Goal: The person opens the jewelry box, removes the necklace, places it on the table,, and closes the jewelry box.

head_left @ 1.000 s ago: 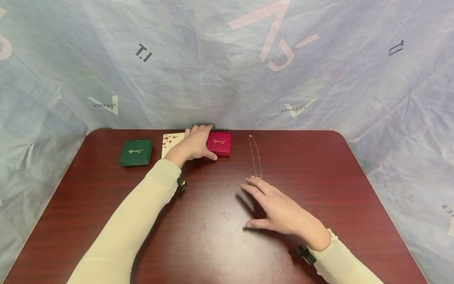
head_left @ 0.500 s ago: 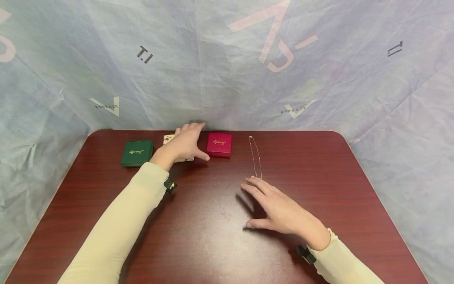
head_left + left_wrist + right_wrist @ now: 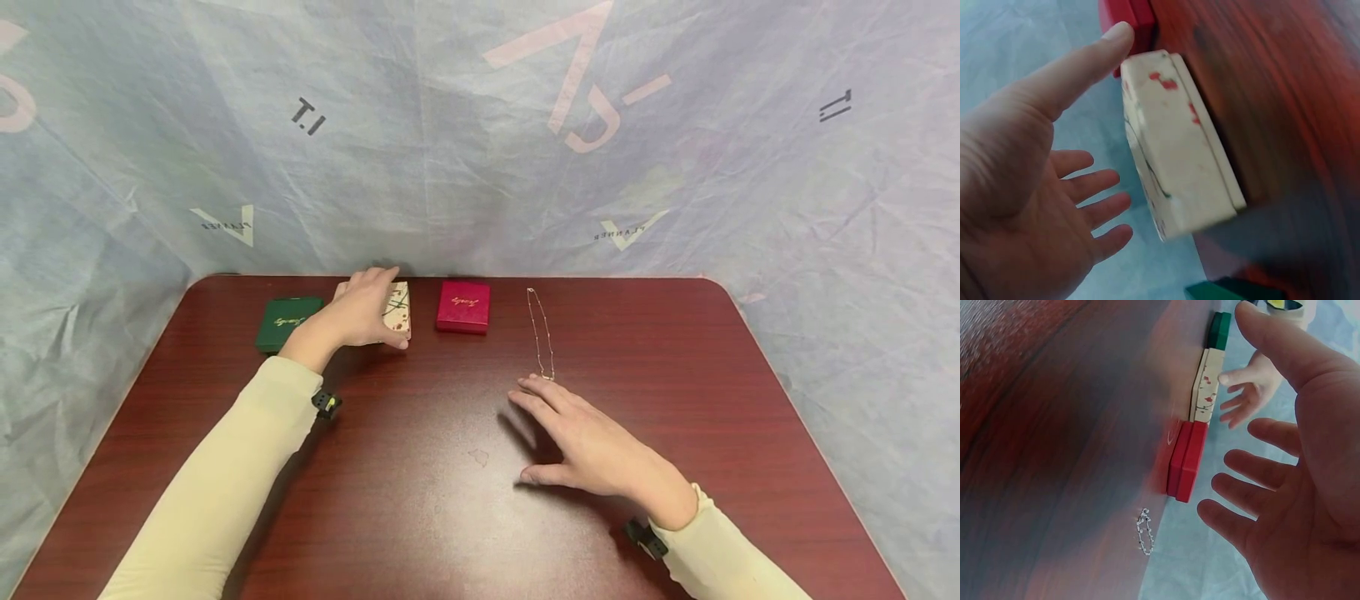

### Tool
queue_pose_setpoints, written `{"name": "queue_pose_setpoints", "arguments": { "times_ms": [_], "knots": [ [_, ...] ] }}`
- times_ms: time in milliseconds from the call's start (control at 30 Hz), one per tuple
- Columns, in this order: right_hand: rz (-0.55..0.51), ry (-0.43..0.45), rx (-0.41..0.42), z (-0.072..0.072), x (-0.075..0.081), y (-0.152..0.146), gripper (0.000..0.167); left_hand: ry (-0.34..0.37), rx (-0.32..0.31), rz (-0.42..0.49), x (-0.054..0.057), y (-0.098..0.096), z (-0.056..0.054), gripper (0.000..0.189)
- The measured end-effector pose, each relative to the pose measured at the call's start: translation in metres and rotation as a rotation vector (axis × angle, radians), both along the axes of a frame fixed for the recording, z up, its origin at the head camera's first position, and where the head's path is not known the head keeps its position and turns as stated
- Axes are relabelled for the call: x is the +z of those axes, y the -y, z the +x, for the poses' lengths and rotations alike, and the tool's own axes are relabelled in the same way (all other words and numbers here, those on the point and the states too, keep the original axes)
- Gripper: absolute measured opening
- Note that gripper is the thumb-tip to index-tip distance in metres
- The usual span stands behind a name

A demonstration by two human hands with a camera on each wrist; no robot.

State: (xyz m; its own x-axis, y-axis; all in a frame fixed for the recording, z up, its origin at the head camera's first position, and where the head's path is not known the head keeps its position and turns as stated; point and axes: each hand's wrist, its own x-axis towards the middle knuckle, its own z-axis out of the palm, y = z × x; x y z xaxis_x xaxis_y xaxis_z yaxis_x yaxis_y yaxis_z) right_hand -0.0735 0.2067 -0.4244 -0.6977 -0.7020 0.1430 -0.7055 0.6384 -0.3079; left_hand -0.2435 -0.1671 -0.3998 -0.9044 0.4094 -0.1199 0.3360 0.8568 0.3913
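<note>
My left hand (image 3: 357,310) hovers over a cream jewelry box (image 3: 398,310) with a floral print, covering its left part in the head view. In the left wrist view the thumb and fingers are spread apart beside the cream box (image 3: 1179,137), gripping nothing. Left of it lies a green jewelry box (image 3: 279,321), partly behind the hand. On the other side sits a red jewelry box (image 3: 463,307) with gold lettering. A thin gold necklace (image 3: 535,329) is laid out in a narrow loop. Just below its near end, my right hand (image 3: 592,437) is held with fingers spread, holding nothing.
All the boxes stand near the far edge of a dark red wooden table (image 3: 450,433). A grey fabric backdrop (image 3: 480,167) with printed letters hangs right behind that edge and along both sides.
My left hand has moved left, from beside the red box to over the cream box, uncovering the red box and overlapping the green one. The right hand has stayed in place.
</note>
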Motion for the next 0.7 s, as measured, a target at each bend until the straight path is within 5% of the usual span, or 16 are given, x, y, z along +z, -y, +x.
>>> {"name": "queue_pose_setpoints", "arguments": {
  "times_ms": [700],
  "knots": [
    [0.012, 0.024, 0.008, 0.003, 0.0, 0.005, 0.097, 0.063, 0.025, -0.087, -0.017, 0.043, -0.001, 0.119]
  ]
}}
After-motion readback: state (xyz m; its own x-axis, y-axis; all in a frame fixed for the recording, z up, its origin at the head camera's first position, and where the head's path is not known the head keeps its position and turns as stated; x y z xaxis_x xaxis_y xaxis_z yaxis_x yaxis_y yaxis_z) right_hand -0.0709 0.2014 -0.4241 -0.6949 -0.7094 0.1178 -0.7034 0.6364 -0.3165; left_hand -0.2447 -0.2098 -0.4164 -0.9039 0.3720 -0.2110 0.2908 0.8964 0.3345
